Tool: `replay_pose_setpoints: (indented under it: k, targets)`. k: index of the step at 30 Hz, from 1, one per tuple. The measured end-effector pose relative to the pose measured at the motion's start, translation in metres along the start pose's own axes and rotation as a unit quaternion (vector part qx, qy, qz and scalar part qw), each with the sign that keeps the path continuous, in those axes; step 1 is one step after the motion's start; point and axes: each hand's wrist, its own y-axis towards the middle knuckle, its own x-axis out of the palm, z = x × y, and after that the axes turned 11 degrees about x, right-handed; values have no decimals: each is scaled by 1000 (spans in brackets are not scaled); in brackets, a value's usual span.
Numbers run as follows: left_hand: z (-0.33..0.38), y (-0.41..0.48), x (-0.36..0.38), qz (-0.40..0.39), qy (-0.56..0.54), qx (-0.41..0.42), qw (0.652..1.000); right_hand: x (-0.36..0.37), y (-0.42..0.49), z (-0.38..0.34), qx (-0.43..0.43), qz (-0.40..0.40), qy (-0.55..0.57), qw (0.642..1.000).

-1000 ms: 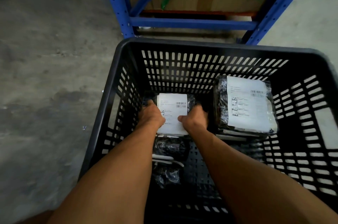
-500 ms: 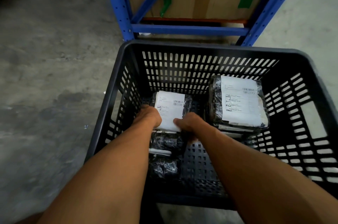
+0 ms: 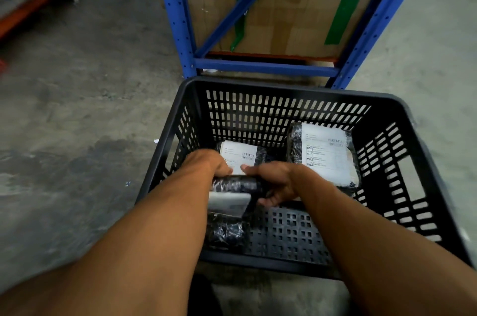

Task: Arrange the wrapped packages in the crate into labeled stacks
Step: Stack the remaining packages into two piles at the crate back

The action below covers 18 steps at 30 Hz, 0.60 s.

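Your forearms enter from bottom of frame. Bottom-centre of crate (image 3: pixel 426 135): loose dark-wrapped package (image 3: pixel 227 234) on crate floor, not yet stacked. Just above: package (image 3: pixel 232 195) clasped between both hands, label edge toward you. Left hand (image 3: pixel 206 164) closed over its left end; right hand (image 3: pixel 273 182) curled round right end, fingers beneath, likely for control while stacking. Behind hands: labelled package (image 3: pixel 242 154), label up, readable. Centre-right: larger labelled stack (image 3: pixel 325 153) near far wall. Top of frame: blue rack (image 3: pixel 263 67), cardboard boxes (image 3: pixel 291 13).
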Motion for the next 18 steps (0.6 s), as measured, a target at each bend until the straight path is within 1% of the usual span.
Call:
replay_pose_setpoints:
  k: [1,3,6,8,10,12,14,15,16,17,18]
  targets:
    - [-1,-1,-8,10,-38,-5,999,-4,-8,-4,-28,6,20,999]
    - [-4,-5,-29,12,-152,7,988,-16,-27,-11,-90,8,46,995]
    - [-6,-13,-61,20,-308,36,950,-37,-57,-20,-164,1,68,984]
    - [-6,-25,-81,23,-366,66,928,-53,-73,-25,-189,27,70,979]
    - [-6,-36,-97,16,-411,97,906,-62,-84,-31,-209,69,58,974]
    - [-6,-43,-101,31,-438,110,892,-63,-93,-37,-225,141,43,963]
    - [-8,-42,-93,53,-459,121,878,-61,-93,-39,-236,207,72,947]
    - [-9,-39,-86,61,-486,133,862,-59,-88,-40,-235,223,102,940]
    - [-8,-38,-80,63,-523,148,837,-56,-83,-42,-233,222,134,937]
    - [-5,-39,-76,60,-562,163,809,-53,-80,-43,-231,210,156,937]
    - [-3,-38,-74,60,-587,170,789,-51,-76,-45,-236,195,169,937]
